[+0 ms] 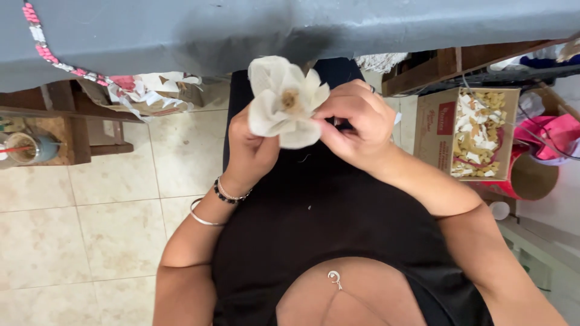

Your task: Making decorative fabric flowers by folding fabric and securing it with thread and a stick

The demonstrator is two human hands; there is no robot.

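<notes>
A cream fabric flower (284,99) with a tan centre is held up over my lap, just below the edge of a grey cloth-covered table (241,30). My left hand (251,151) grips the flower from below and behind, with bracelets on that wrist. My right hand (353,124) pinches the petals on the flower's right side with its fingertips. Both hands rest above my black clothing.
A cardboard box (477,130) of pale scraps stands on the right beside a pink bag (556,136). Wooden furniture with a glass jar (27,150) is at left. A bead string (42,42) and torn paper hang from the table. The floor is beige tile.
</notes>
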